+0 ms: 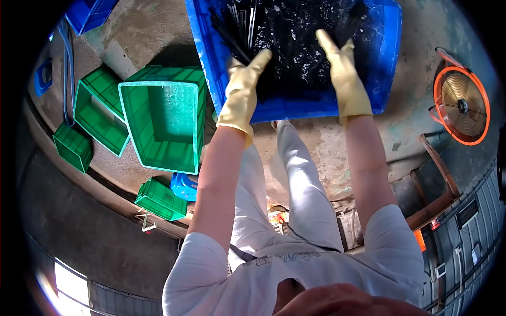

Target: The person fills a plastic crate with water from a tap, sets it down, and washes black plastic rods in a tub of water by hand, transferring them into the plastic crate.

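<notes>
A large blue crate (388, 68) in front of me holds dark, wet-looking contents (295, 52) with bright glints; what they are I cannot make out. Thin black strips (227, 38), some with shiny edges, lean along its left side. Both hands wear yellow rubber gloves and reach over the near rim. My left hand (244, 84) is beside the strips, thumb apart from the fingers, whose tips are partly hidden against the dark contents. Farther right, my right hand (343, 71) is over the contents with thumb and fingers spread. Neither visibly grips anything.
Left of the blue crate stands a big green crate (126, 126), with smaller green crates (100, 113) beyond it. A blue stool-like object (184, 186) is near another green crate (162, 199). An orange fan (462, 105) stands at right, near a brown metal frame (433, 208).
</notes>
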Tool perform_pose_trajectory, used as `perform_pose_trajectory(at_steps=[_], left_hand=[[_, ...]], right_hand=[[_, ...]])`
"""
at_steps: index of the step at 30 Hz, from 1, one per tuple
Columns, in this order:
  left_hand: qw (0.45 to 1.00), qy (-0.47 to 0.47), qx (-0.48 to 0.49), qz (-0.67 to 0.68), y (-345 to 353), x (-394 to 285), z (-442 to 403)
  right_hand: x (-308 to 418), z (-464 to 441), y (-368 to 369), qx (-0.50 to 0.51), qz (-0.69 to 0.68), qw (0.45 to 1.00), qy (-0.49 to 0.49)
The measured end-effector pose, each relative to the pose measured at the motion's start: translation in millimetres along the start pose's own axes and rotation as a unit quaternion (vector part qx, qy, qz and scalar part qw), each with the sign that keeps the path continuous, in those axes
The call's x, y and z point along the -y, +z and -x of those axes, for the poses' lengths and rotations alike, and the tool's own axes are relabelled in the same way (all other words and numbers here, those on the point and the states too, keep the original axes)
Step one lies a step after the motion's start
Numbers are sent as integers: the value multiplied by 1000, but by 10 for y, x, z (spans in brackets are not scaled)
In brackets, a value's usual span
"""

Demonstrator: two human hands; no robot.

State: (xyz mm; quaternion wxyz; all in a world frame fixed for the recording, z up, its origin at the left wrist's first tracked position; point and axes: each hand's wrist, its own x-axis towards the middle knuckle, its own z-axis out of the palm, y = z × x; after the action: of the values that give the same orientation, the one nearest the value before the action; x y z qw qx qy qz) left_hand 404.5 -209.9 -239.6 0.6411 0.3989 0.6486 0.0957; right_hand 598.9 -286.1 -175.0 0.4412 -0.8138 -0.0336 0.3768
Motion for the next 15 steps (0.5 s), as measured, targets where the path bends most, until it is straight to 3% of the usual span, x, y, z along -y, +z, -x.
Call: perform_pose_trajectory(at_steps=[1, 3, 4, 5, 6, 7, 8, 9, 10, 11, 12, 13, 14, 15], left_hand=[[997, 25, 1, -78, 72, -62, 100], [995, 23, 66, -68, 175, -43, 141], [956, -43, -36, -288, 316, -186, 178], [942, -105, -51, -314, 387, -316, 284], [936, -82, -62, -337, 368, -293, 247], [929, -58, -73, -358, 323, -274, 195], [948, -129, -21, -290, 216, -424, 187], [961, -149, -49, -229, 118, -408, 214], [973, -127, -32, -191, 21, -489, 248], [982, -106, -14, -154, -82, -562, 254], [986, -42, -59, -149, -188, -187, 25], [973, -47, -59, -217, -190, -703, 336], [988, -48, -33, -142, -223, -755, 422], [997, -48, -8, -65, -254, -774, 463]], right_hand=[[-193, -22, 66, 35, -21, 997, -62], [-1383, -567, 260, -94, 251, 961, -74], [-1058, -427, 350, -65, 335, 940, 26], [-703, -310, 424, -34, 412, 902, 125], [-617, -329, 354, -22, 347, 925, 156], [-636, -443, 433, -100, 396, 885, 222], [-658, -321, 308, -113, 296, 937, 149], [-730, -216, 86, -124, 190, 971, 73], [-1041, -396, -147, 62, 136, 985, -87], [-889, -366, -303, 126, 68, 981, -132], [-525, -222, -335, 95, -59, 993, -42], [-282, -107, -340, 59, -183, 980, 51], [-468, -177, -494, 113, -225, 967, -31], [-655, -245, -605, 139, -128, 975, -118]])
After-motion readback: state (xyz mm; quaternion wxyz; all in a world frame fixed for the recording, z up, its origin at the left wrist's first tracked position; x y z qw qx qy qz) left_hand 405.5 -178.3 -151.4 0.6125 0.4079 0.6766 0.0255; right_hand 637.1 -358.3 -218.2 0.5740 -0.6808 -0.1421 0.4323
